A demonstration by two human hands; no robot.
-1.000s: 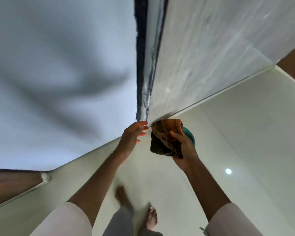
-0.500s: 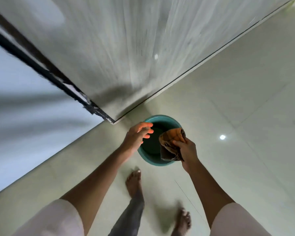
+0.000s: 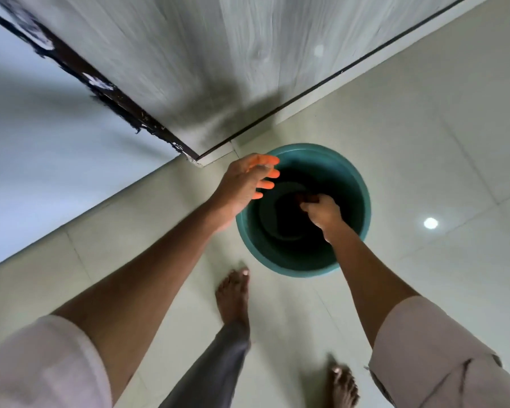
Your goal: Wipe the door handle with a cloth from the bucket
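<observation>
Cloth sat barely visible, a dark brownish bundle [image 3: 304, 198] pinched by my right hand [image 3: 321, 213] deep inside the round teal plastic bucket [image 3: 354, 184]; my left hand [image 3: 245, 184] hovered spread at its ten o'clock rim. Handle unseen; I judged wiping finished.

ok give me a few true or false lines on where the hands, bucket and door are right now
1. The right hand reaches down inside the teal bucket. True.
2. The left hand grips the bucket's rim. False: it hovers open-fingered above the rim.
3. The bucket stands on the tiled floor, near the door corner. True.
4. A door handle is in view. False: none shows.
5. The person wears shoes. False: both feet are bare.
</observation>
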